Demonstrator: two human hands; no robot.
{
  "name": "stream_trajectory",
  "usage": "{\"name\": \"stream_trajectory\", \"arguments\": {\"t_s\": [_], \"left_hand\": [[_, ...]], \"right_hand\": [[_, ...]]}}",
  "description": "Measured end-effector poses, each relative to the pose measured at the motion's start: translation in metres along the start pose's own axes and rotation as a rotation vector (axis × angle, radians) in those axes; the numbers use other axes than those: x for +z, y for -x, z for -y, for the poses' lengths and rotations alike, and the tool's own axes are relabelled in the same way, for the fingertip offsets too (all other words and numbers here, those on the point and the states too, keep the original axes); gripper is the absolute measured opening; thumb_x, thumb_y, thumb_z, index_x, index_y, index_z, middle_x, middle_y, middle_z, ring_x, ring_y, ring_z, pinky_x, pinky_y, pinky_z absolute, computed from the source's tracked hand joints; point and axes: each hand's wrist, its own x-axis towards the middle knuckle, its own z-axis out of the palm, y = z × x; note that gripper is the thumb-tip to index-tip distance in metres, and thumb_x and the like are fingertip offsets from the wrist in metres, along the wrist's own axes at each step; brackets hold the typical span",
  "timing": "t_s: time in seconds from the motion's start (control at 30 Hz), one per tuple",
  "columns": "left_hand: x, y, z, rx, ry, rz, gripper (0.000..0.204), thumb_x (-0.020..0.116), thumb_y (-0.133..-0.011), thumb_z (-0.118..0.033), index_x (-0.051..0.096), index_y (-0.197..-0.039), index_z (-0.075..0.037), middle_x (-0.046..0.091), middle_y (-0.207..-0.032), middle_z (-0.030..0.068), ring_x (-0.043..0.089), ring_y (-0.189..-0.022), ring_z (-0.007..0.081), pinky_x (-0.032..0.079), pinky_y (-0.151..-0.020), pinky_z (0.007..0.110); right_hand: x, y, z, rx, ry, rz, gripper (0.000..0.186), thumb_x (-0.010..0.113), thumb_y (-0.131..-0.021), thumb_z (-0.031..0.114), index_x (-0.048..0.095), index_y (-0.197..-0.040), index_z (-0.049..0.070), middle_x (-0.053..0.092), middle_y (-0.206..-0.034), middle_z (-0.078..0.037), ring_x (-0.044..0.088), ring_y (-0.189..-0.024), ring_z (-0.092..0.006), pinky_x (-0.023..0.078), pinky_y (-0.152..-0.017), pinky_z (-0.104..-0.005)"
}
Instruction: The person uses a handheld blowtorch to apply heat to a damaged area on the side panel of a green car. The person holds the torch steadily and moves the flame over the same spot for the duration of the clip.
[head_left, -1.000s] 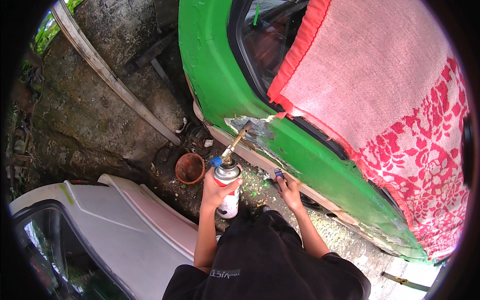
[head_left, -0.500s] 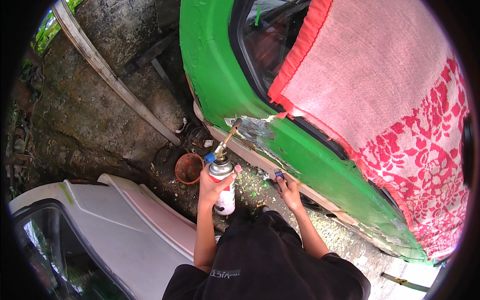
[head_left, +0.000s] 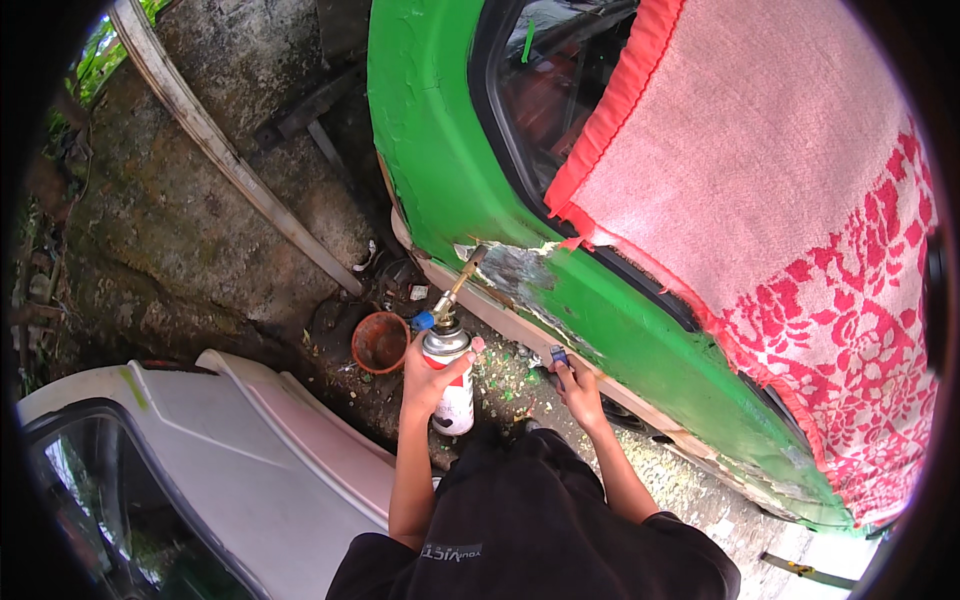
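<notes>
My left hand [head_left: 424,380] is wrapped around a blowtorch. Its white and red gas canister [head_left: 456,407] stands roughly upright in my grip, with a blue knob [head_left: 424,321] near the top. The torch's brass nozzle [head_left: 468,271] slants up and right, its tip over the scraped patch [head_left: 520,274] on the green car body [head_left: 430,170]; whether it touches is unclear, and no flame shows. My right hand [head_left: 580,390] is closed on a small blue lighter [head_left: 560,356] with a metal top, thumb against it, beside the car's lower edge.
A pink and red patterned towel [head_left: 740,150] drapes over the car's window and side. A brown pot [head_left: 381,343] sits on the littered ground left of the canister. At the lower left is a pale vehicle [head_left: 220,440]. A long pale strip [head_left: 230,160] leans along the stained wall.
The view has shifted slightly, so the car and towel sit a little lower and further right. Both hands keep their holds and nearly the same places.
</notes>
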Motion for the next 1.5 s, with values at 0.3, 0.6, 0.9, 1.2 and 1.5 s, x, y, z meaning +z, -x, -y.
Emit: {"name": "stream_trajectory", "arguments": {"t_s": [0.3, 0.6, 0.9, 1.2, 1.5], "left_hand": [[0.024, 0.008, -0.013, 0.050, -0.066, 0.117, 0.035, 0.083, -0.075, -0.007, 0.062, -0.103, -0.002, 0.070, -0.091, 0.0050, 0.066, -0.080, 0.0120, 0.054, -0.076, 0.029], [0.021, 0.010, -0.013, 0.052, -0.077, 0.098, 0.038, 0.086, -0.075, -0.011, 0.062, -0.103, -0.002, 0.070, -0.093, 0.0054, 0.066, -0.083, 0.0123, 0.053, -0.079, 0.029], [0.025, 0.013, -0.019, 0.075, -0.135, 0.116, 0.038, 0.086, -0.074, -0.010, 0.061, -0.102, -0.002, 0.069, -0.092, 0.0050, 0.066, -0.083, 0.0116, 0.053, -0.078, 0.029], [0.034, 0.013, -0.020, 0.096, -0.153, 0.129, 0.039, 0.086, -0.073, -0.009, 0.061, -0.102, -0.002, 0.069, -0.090, 0.0046, 0.065, -0.081, 0.0114, 0.054, -0.075, 0.029], [0.032, 0.015, -0.016, 0.079, -0.164, 0.121, 0.039, 0.087, -0.072, -0.010, 0.062, -0.102, -0.002, 0.069, -0.090, 0.0046, 0.065, -0.082, 0.0117, 0.053, -0.077, 0.029]], "right_hand": [[0.000, -0.002, -0.008, 0.005, -0.007, -0.017, 0.027, 0.052, -0.103, 0.025, 0.063, -0.095, 0.001, 0.048, -0.057, 0.000, 0.044, -0.053, -0.0085, 0.035, -0.051, -0.0295], [-0.002, -0.001, -0.014, -0.013, -0.013, -0.022, 0.027, 0.050, -0.104, 0.026, 0.062, -0.096, 0.002, 0.045, -0.056, 0.001, 0.041, -0.052, -0.0076, 0.033, -0.050, -0.0283], [-0.004, -0.002, -0.014, 0.023, -0.004, -0.008, 0.027, 0.051, -0.103, 0.025, 0.062, -0.095, 0.001, 0.048, -0.055, -0.001, 0.047, -0.052, -0.0094, 0.037, -0.051, -0.0301], [-0.007, 0.000, -0.013, 0.017, -0.021, -0.001, 0.029, 0.051, -0.103, 0.027, 0.062, -0.095, 0.000, 0.047, -0.056, -0.001, 0.045, -0.052, -0.0097, 0.036, -0.051, -0.0304], [-0.010, 0.004, -0.012, -0.001, -0.034, -0.020, 0.028, 0.051, -0.103, 0.026, 0.062, -0.096, 0.000, 0.049, -0.056, -0.002, 0.046, -0.052, -0.0096, 0.037, -0.051, -0.0298]]}}
